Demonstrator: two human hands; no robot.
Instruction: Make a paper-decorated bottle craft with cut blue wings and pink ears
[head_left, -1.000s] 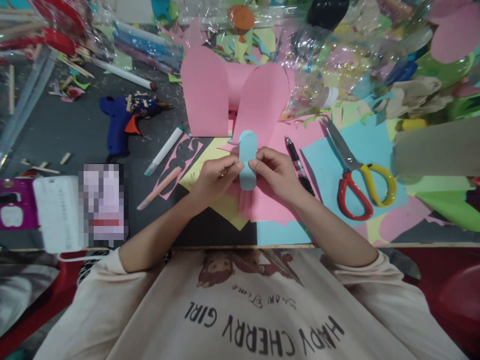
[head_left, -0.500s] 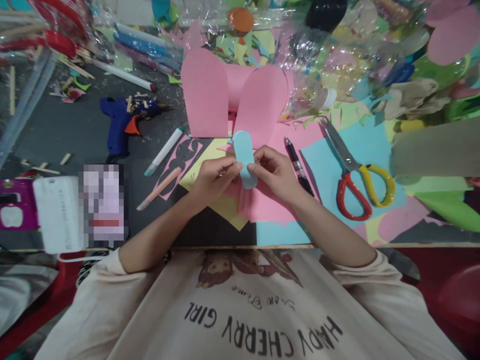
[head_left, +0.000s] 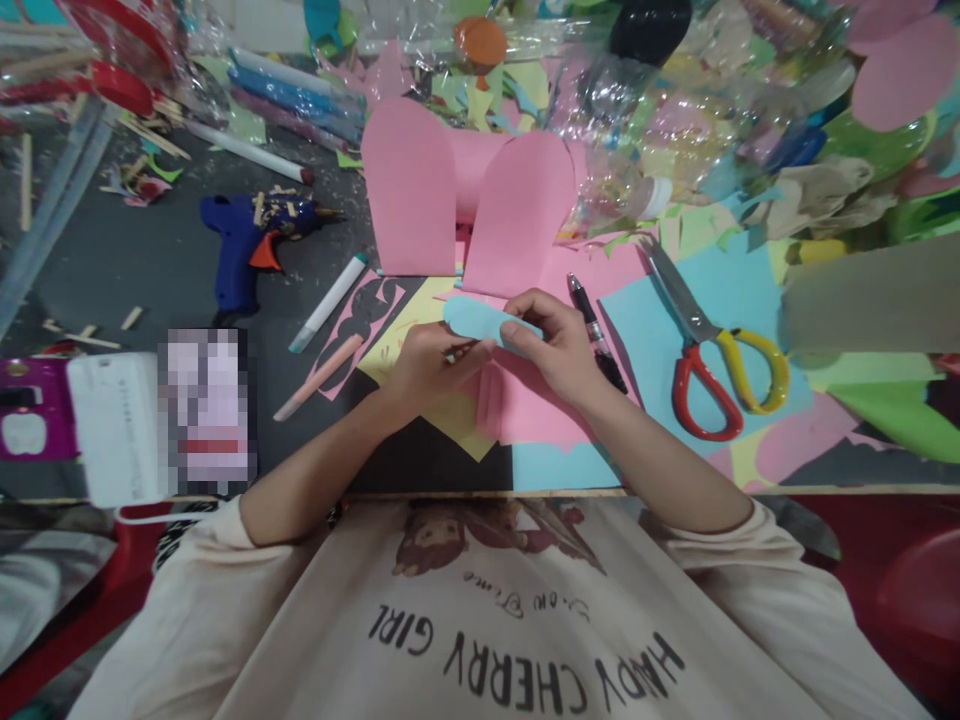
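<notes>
A light-blue paper cutout [head_left: 474,317] with rounded ends lies nearly sideways between my two hands. My right hand [head_left: 553,342] pinches its right part, thumb on top and fingers behind. Below the strip's lower edge, my left hand [head_left: 429,365] has thumb and fingers drawn together on it; the exact contact is partly hidden. Just beyond stand two rounded pink paper pieces [head_left: 412,190] in front of a pink paper roll [head_left: 480,170]. Under my hands lie pink paper [head_left: 544,415] and yellow paper [head_left: 457,425].
Scissors [head_left: 699,325] with red and yellow handles and a black pen [head_left: 596,330] lie on the right. To the left are a blue glue gun [head_left: 236,245], a marker [head_left: 330,303], a peach stick-like piece [head_left: 319,378] and a phone [head_left: 214,405]. Plastic bottles [head_left: 607,185] and scraps crowd the back.
The blue paper cutout has turned from upright to nearly sideways, its rounded far end swinging left. My right hand's grip has shifted to its other end.
</notes>
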